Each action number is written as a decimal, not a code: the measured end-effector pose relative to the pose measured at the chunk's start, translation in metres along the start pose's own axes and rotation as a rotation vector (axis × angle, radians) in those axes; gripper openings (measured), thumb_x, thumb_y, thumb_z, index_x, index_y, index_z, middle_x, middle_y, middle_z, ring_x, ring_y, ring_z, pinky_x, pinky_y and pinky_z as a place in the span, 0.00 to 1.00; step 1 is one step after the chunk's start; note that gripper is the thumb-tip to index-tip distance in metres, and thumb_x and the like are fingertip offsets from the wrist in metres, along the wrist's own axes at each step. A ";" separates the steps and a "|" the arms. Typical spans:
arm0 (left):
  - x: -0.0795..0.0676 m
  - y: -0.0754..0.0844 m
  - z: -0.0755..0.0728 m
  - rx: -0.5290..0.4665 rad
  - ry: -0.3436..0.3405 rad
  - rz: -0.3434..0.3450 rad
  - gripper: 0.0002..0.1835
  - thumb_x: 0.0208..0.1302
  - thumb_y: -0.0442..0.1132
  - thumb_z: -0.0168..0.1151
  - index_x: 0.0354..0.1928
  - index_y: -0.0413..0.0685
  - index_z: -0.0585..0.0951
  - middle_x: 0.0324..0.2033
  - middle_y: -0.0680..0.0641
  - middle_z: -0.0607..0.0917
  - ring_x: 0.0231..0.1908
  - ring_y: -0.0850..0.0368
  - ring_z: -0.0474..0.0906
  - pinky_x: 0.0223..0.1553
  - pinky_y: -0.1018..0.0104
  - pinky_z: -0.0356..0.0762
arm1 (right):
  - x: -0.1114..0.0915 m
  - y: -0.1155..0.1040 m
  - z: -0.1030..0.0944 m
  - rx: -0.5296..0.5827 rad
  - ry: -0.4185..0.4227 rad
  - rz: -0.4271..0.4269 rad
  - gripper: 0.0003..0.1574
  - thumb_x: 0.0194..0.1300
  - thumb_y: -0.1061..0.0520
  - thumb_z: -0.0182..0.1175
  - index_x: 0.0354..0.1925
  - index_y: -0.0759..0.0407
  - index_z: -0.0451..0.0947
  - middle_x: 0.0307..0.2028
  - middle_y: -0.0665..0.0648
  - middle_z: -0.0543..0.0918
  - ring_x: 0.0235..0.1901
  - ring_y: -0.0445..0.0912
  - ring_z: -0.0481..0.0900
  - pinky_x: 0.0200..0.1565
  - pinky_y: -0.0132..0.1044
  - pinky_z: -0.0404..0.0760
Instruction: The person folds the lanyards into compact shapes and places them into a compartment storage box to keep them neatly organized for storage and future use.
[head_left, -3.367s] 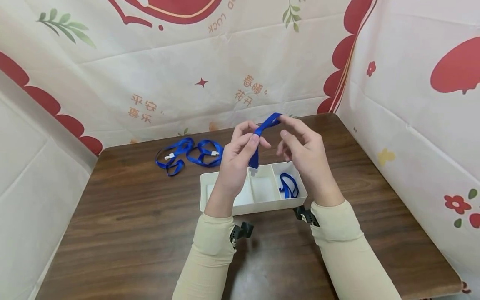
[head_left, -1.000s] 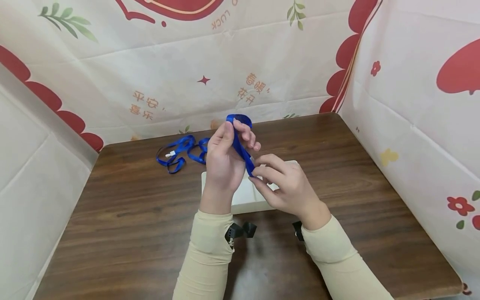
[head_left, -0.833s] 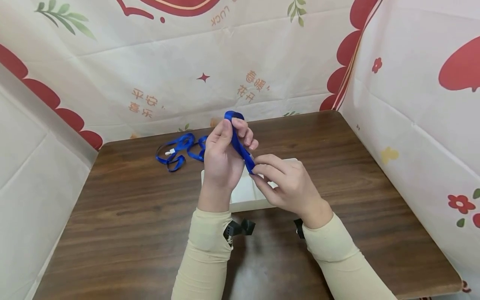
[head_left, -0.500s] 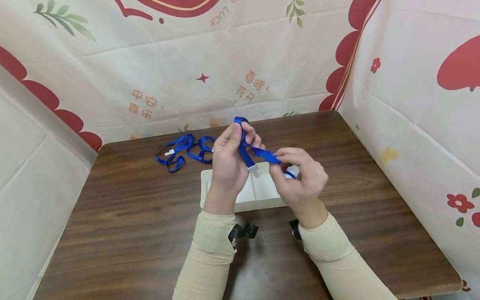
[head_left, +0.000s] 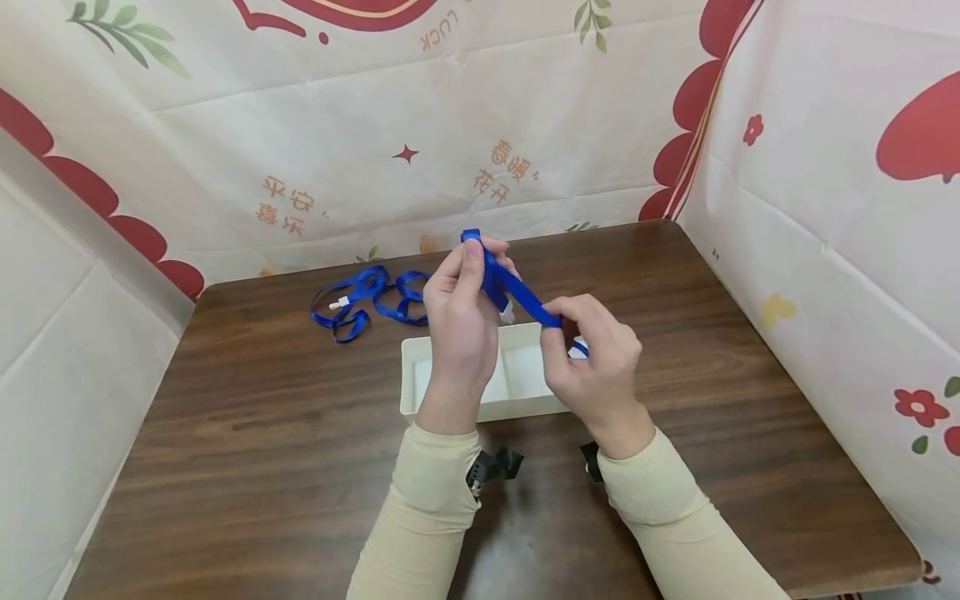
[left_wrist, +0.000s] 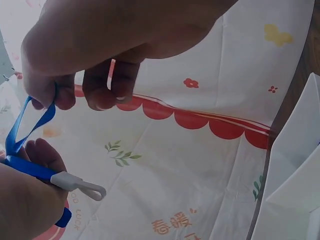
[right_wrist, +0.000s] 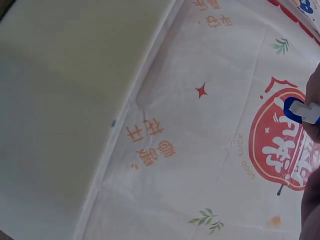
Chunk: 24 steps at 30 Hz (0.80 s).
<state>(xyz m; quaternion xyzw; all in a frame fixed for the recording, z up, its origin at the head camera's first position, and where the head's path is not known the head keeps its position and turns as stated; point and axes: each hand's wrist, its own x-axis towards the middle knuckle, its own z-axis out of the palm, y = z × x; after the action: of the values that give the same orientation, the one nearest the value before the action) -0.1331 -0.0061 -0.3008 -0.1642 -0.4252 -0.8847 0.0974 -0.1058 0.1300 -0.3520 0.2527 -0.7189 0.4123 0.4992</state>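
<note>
Between my hands a blue lanyard (head_left: pixel 521 293) is folded and held up above the white box (head_left: pixel 525 407). My left hand (head_left: pixel 463 321) pinches its folded strap between thumb and fingers, with a short loop poking out above the thumb. My right hand (head_left: pixel 597 354) pinches a length of strap, drawn out to the right and fairly straight. The lanyard's white clip (left_wrist: pixel 80 185) sticks out beside the left hand in the left wrist view. The right wrist view catches only parts of hands at its right edge, with the clip (right_wrist: pixel 306 111) there.
Two more blue lanyards, one (head_left: pixel 371 283) left of the other (head_left: pixel 393 314), lie loosely coiled on the wooden table (head_left: pixel 262 433), behind and left of the box. Another blue lanyard (head_left: pixel 579 348) shows in the box's right compartment, mostly behind my right hand. Printed cloth (head_left: pixel 360 108) hangs behind.
My right hand has gone from the strap's top to its lower end near the clip, then right, drawing a length of strap out. The folded loop above the left hand looks smaller.
</note>
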 end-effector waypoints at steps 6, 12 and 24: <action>0.002 0.009 -0.002 0.024 -0.004 -0.005 0.20 0.87 0.41 0.44 0.40 0.50 0.86 0.34 0.51 0.82 0.35 0.57 0.78 0.42 0.69 0.83 | 0.000 0.004 -0.001 0.277 -0.218 0.015 0.10 0.72 0.59 0.65 0.40 0.68 0.82 0.37 0.62 0.86 0.25 0.43 0.79 0.32 0.27 0.83; 0.000 0.013 -0.005 -0.001 -0.056 -0.026 0.20 0.87 0.40 0.43 0.41 0.51 0.86 0.34 0.51 0.83 0.37 0.57 0.79 0.44 0.67 0.83 | -0.001 0.003 0.002 0.347 -0.149 0.107 0.22 0.75 0.49 0.68 0.38 0.70 0.85 0.34 0.64 0.87 0.27 0.41 0.82 0.34 0.25 0.84; -0.005 0.023 -0.003 -0.185 -0.183 -0.142 0.23 0.87 0.40 0.40 0.40 0.51 0.86 0.34 0.52 0.86 0.43 0.55 0.83 0.60 0.60 0.84 | 0.000 0.009 0.001 0.309 -0.173 0.124 0.15 0.60 0.79 0.69 0.44 0.70 0.88 0.38 0.65 0.90 0.31 0.41 0.85 0.38 0.25 0.86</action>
<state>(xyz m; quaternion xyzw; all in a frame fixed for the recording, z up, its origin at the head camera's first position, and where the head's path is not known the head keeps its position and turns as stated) -0.1220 -0.0228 -0.2874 -0.2220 -0.3596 -0.9061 -0.0202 -0.1137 0.1336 -0.3553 0.3160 -0.7015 0.5247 0.3645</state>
